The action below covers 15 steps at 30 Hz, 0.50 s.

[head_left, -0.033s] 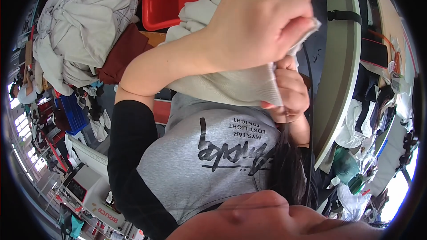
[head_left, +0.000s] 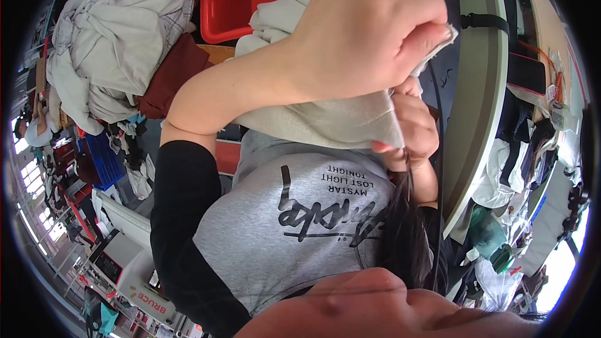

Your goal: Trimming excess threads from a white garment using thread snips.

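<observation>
A light beige piece of fabric (head_left: 325, 122) with a fine ribbed texture is stretched between my hands in front of my chest. My left hand (head_left: 375, 31) is closed, pinching the cloth's edge between thumb and fingers at the upper right. Just below it, my right hand (head_left: 416, 125) is closed round the fabric's right-hand end, with its thumb tip showing at the corner. The left hand and forearm cover part of the cloth. More of the pale fabric bunches up behind my left wrist.
A red plastic bin (head_left: 250, 0) stands beyond my left forearm. To its left lie a large heap of whitish cloth (head_left: 119, 37) and a dark red cloth (head_left: 178, 72). A pale curved table edge (head_left: 485, 87) runs along the right, and a dark cable (head_left: 439, 169) hangs beside it.
Both hands have shifted slightly to the right with the fabric, and its folds have changed a little. The grip of each hand stays the same.
</observation>
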Motion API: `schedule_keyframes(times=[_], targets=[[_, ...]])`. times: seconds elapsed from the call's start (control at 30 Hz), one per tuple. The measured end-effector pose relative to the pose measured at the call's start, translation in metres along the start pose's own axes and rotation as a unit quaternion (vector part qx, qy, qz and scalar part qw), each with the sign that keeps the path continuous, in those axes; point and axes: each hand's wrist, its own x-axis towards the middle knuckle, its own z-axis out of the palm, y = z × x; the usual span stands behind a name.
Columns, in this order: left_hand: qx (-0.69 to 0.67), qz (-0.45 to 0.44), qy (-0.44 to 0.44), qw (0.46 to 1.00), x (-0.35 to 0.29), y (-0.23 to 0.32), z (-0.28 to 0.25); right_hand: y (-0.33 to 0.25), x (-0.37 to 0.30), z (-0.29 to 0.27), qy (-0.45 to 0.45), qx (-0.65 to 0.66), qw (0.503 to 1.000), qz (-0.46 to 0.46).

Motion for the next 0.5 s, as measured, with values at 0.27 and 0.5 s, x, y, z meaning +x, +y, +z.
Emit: schedule_keyframes(times=[0.27,0.5], targets=[[-0.048,-0.217,-0.158,0.962,-0.086,-0.064,0.034,0.010,-0.038,-0.005,-0.037,-0.353,0.923,0.149],[-0.073,-0.077,-0.195,0.975,-0.093,-0.051,0.030,0.019,-0.060,-0.001,0.051,-0.302,0.935,0.179]])
